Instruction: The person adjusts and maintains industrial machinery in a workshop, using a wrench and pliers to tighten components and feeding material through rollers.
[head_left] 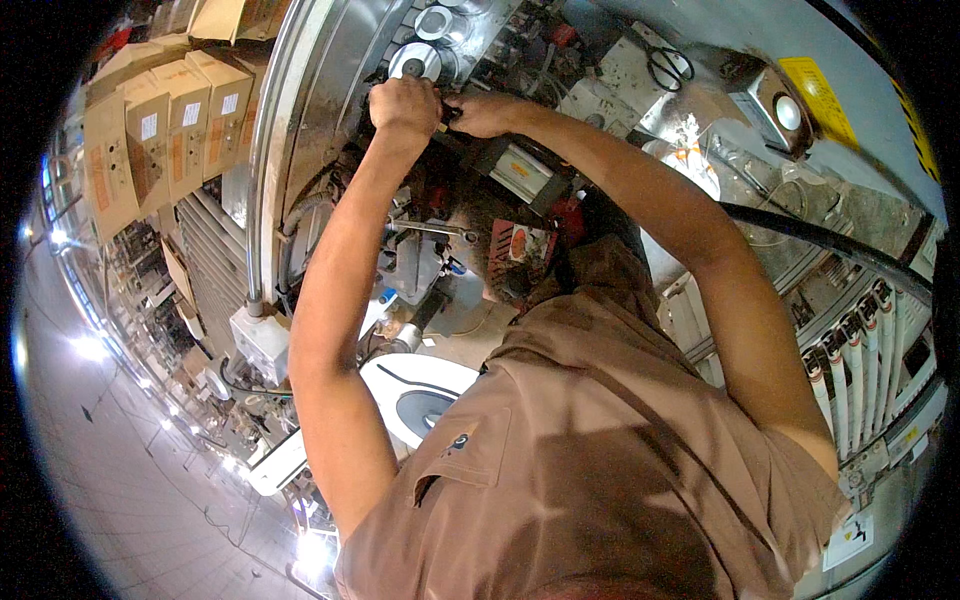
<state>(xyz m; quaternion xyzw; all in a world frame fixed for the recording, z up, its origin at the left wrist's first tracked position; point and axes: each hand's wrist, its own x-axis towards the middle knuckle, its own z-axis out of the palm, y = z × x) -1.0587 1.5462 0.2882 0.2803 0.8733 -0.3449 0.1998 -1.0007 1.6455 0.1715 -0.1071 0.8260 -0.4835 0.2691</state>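
Both hands meet at the top of the view, over the inside of a machine. My left hand (pixel 405 103) is closed in a fist; whatever it grips is hidden under the fingers. Just beyond it sits a round metal disc (pixel 415 62) with a dark centre, which the knuckles nearly touch. My right hand (pixel 482 115) is closed too, right beside the left. A small black part (pixel 449 114) shows between the two hands, but its kind is unclear. Below the hands is a silver metal cylinder block (pixel 520 175), with a wrench (pixel 432 229) lying nearby.
Cardboard boxes (pixel 165 125) stand at the upper left, past a metal frame post (pixel 268 170). Black scissors (pixel 668 68) lie at the upper right. A thick black hose (pixel 830 245) crosses the right side. A red printed packet (pixel 520 247) rests close to my chest.
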